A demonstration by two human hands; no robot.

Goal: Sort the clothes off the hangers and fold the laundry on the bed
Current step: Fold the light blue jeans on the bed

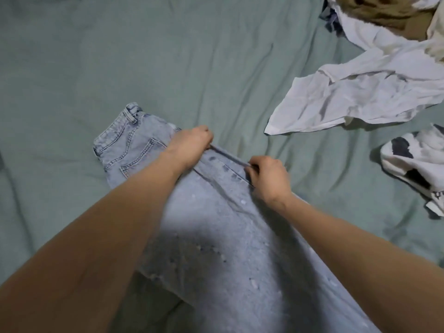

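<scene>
While both hands grip it: a pair of light blue jeans (216,236) lies flat on the bed, running from the bottom edge of the view up toward the middle.
Jeans, position: waistband end at upper left with a back pocket and belt loop facing up; the leg fabric stretches down and right, partly in shadow, with small pale flecks and a few dark marks on the denim.
Left hand (189,143): fingers curled over the far edge of the jeans, just right of the back pocket, grasping the fabric; the bare forearm reaches in from lower left.
Right hand (269,179): fingers curled around the same edge of denim further right, grasping it; the bare forearm comes in from lower right.
Between the hands: a narrow seam or folded edge of denim is drawn in a straight line from one hand to the other.
Bed (120,56): covered with a wrinkled grey-green sheet.
White garment (360,92): crumpled and spread out at upper right, apart from the jeans.
Black-and-white garment (418,159): bunched at the right edge, below the white one.
Brown garment (384,13): heaped in the top right corner, touching the white fabric.
</scene>
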